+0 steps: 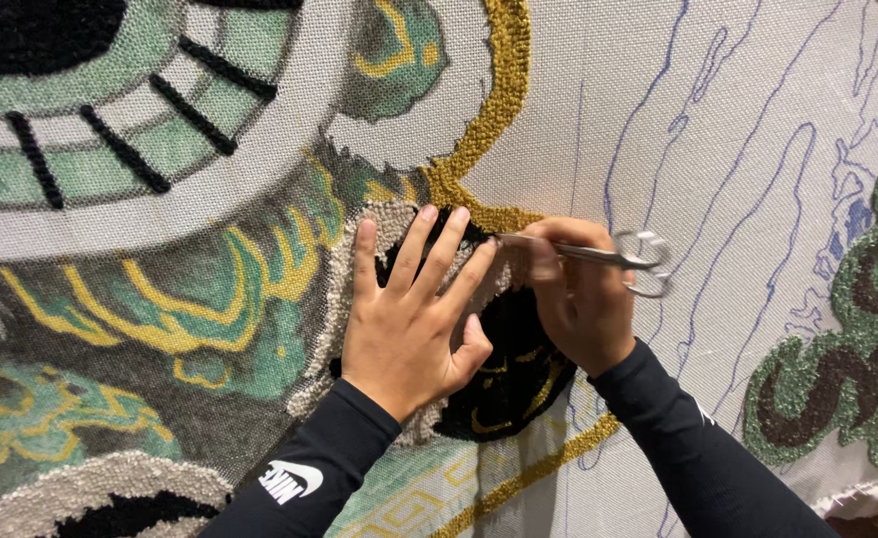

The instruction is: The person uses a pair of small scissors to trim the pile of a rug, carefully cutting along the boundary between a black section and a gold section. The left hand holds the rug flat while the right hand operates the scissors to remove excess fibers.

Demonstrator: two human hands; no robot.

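My left hand (409, 319) lies flat, fingers spread, on a black tufted patch (514, 374) of a large backing cloth (598, 90). My right hand (584, 299) grips small metal scissors (608, 256); their blades point left, toward my left fingertips, over the black and beige loops. Both arms wear black sleeves. The blade tips are partly hidden by my fingers.
The cloth fills the view: green, gold and black tufted areas on the left, a gold looped outline (494, 110) above my hands, bare weave with blue drawn lines (658, 120) on the right, and a green and brown tufted shape (858, 339) at the right edge.
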